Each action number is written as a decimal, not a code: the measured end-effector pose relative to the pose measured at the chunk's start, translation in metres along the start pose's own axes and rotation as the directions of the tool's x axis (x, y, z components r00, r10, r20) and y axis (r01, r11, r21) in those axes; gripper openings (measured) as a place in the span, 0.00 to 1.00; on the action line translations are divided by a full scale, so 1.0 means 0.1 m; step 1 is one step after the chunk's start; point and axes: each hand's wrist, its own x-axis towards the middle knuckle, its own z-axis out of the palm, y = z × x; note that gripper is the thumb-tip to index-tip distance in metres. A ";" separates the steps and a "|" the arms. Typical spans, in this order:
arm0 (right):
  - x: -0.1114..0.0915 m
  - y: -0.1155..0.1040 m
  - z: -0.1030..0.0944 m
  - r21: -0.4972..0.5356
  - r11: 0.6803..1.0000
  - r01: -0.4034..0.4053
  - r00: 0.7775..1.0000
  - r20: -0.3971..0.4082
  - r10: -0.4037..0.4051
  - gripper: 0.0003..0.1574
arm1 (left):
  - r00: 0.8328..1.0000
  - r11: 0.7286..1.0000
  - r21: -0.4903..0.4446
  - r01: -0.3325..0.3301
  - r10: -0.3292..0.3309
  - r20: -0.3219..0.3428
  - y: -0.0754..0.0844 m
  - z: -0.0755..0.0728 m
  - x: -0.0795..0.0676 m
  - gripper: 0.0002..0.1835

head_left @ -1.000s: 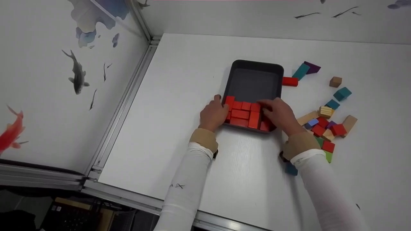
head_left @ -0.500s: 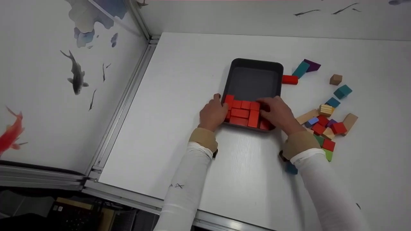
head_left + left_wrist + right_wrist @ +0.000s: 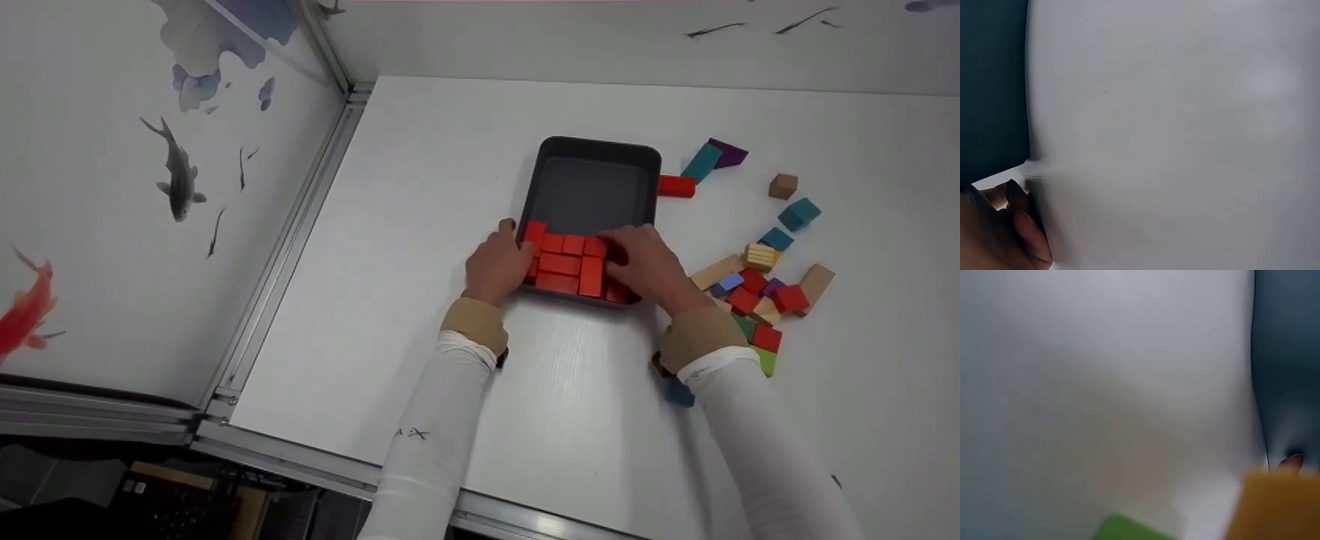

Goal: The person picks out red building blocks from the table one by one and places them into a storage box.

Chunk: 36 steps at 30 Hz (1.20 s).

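Gripping the dark tray (image 3: 592, 187) right of frame centre by its left rim, left hand (image 3: 495, 264) sits opposite right hand (image 3: 645, 262), which touches red blocks (image 3: 559, 264) in the tray's lower half, grasp unclear; blocks look light, stiff, smooth, best pinched on opposite sides.

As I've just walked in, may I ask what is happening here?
A person's left hand grips a dark rectangular tray by its left side, while the right hand reaches in opposite, touching red blocks packed across the near end. These stop short of the far end. Loose coloured blocks lie to the right.
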 end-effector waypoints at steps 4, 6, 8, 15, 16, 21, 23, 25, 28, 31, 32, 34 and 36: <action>-0.01 0.00 0.00 -0.018 1.000 0.022 1.000 0.007 -0.022 0.29 | 1.000 1.000 -0.006 0.005 -0.005 0.008 0.00 0.00 -0.01 0.29; -0.02 -0.01 0.00 -0.023 0.999 0.031 0.999 0.007 -0.031 0.29 | 1.000 1.000 -0.009 0.007 -0.007 0.010 0.00 0.01 -0.02 0.29; -0.01 -0.01 0.00 -0.031 0.999 0.030 1.000 0.007 -0.029 0.29 | 1.000 1.000 -0.007 0.003 -0.003 0.010 0.00 0.01 -0.01 0.29; -0.02 -0.01 0.02 -0.041 0.999 0.020 1.000 -0.002 -0.021 0.30 | 1.000 1.000 -0.008 -0.006 0.006 0.020 -0.01 0.02 -0.01 0.30; -0.02 -0.01 0.02 -0.035 0.999 0.020 1.000 0.001 -0.020 0.30 | 1.000 1.000 -0.007 -0.003 0.003 0.022 -0.01 0.02 -0.01 0.30; -0.04 -0.01 0.00 0.005 1.000 0.007 1.000 0.012 -0.007 0.30 | 1.000 1.000 -0.006 0.002 -0.002 0.021 0.00 0.01 -0.01 0.30; -0.06 -0.01 -0.01 0.011 1.000 0.002 1.000 0.014 -0.002 0.30 | 1.000 1.000 -0.008 0.000 0.000 0.017 0.00 0.02 -0.01 0.29; -0.09 -0.01 -0.02 0.024 1.000 0.000 1.000 0.013 0.000 0.29 | 1.000 1.000 -0.008 -0.003 0.003 0.007 0.00 0.04 0.00 0.29; -0.14 -0.02 -0.04 0.038 0.999 0.004 1.000 0.017 -0.004 0.28 | 1.000 1.000 -0.005 -0.002 0.002 0.000 -0.01 0.05 0.00 0.29; -0.19 -0.02 -0.08 0.057 0.998 0.015 1.000 0.023 -0.016 0.27 | 1.000 1.000 -0.001 0.001 -0.001 0.006 -0.01 0.05 -0.02 0.28; -0.20 -0.02 -0.09 0.065 0.998 0.019 1.000 0.024 -0.020 0.27 | 1.000 1.000 -0.002 0.002 -0.002 0.007 -0.01 0.05 -0.02 0.28; -0.25 -0.03 -0.13 0.078 0.997 0.015 1.000 0.024 -0.017 0.27 | 1.000 1.000 -0.004 0.003 -0.003 0.006 -0.01 0.04 -0.02 0.28; -0.29 -0.04 -0.18 0.095 0.995 0.007 1.000 0.027 -0.010 0.28 | 1.000 1.000 -0.008 0.005 -0.005 -0.003 -0.01 0.03 -0.02 0.28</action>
